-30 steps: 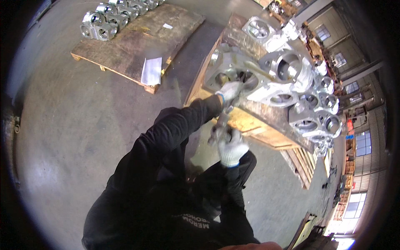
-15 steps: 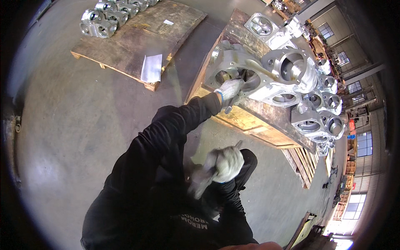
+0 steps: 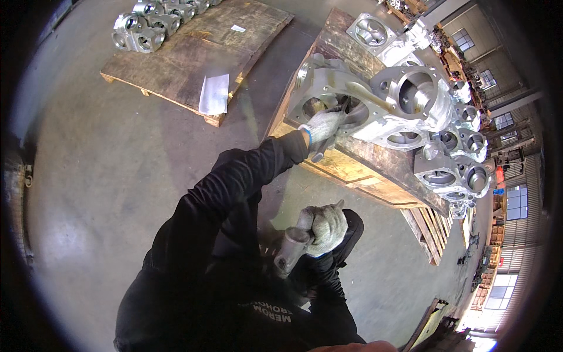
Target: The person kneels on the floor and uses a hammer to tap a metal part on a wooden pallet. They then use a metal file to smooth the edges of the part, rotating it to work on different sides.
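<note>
The head view shows, at far left, a cluster of silver metal parts (image 3: 142, 40) on the corner of a wooden pallet (image 3: 170, 67). A sheet of white paper (image 3: 214, 95) lies by its near edge, and a small paper scrap (image 3: 238, 28) lies farther back. The person's dark sleeve (image 3: 229, 179) reaches up to the gloved left hand (image 3: 324, 127), which is clenched round a slim metal bar (image 3: 318, 157); one end of it shows below the palm. This hand is at the near side of a big metal block (image 3: 328, 82), beside its round openings, on a wooden crate (image 3: 358, 173). Lower down, just above the knee, the gloved right hand (image 3: 329, 229) grasps a grey tool (image 3: 291, 251), its round barrel tilted down to the left. Farther right, more shiny castings (image 3: 437, 170) crowd the crate, with a slatted pallet (image 3: 428, 234) on the floor beside it.
</note>
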Demonstrator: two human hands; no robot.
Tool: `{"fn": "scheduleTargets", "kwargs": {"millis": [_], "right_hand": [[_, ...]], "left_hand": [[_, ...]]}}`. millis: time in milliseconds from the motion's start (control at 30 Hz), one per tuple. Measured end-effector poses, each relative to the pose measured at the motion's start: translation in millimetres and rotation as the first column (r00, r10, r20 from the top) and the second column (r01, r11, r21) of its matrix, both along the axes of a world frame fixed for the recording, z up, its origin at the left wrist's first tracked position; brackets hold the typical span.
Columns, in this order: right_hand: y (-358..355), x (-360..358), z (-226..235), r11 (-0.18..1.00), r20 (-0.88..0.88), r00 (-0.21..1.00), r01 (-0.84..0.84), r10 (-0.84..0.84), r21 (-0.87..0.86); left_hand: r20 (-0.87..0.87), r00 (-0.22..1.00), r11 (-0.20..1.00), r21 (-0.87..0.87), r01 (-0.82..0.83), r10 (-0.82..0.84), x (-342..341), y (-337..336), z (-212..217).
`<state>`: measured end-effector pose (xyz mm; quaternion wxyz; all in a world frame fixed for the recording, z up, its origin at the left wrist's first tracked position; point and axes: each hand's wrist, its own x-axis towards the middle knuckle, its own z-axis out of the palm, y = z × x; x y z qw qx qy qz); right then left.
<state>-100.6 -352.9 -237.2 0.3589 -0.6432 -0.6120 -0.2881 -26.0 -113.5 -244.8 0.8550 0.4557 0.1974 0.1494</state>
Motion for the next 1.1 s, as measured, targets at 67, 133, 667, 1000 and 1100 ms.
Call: {"fn": "scheduleTargets", "kwargs": {"millis": [67, 133, 667, 1000, 1100], "right_hand": [[11.2, 2.1, -2.4, 0.988, -0.122, 0.986, 0.101, -0.115, -0.120], [24.3, 4.6, -5.2, 0.911, -0.325, 0.873, 0.261, -0.364, -0.319], [-37.9, -17.0, 12.1, 0.983, -0.964, 0.242, 0.173, -0.108, -0.067], [-84.6, -8.0, 35.1, 0.939, -0.983, 0.088, 0.292, 0.162, 0.181], [-96.6, -3.7, 32.0, 0.884, -0.971, -0.073, 0.434, 0.227, 0.174]], "left_hand": [[-0.028, 1.000, 1.000, -0.017, 0.006, -0.007, 2.6, 0.5, -5.3], [0.018, 1.000, 0.988, 0.157, -0.006, 0.003, 4.7, -1.4, -9.3], [0.120, 0.989, 0.984, -0.166, -0.061, 0.082, -49.8, -115.8, 15.6], [0.243, 0.970, 0.998, -0.052, 0.041, -0.027, -48.6, -188.4, 0.1], [0.259, 0.965, 0.998, 0.055, 0.026, -0.040, -46.6, -195.2, -4.9]]}}
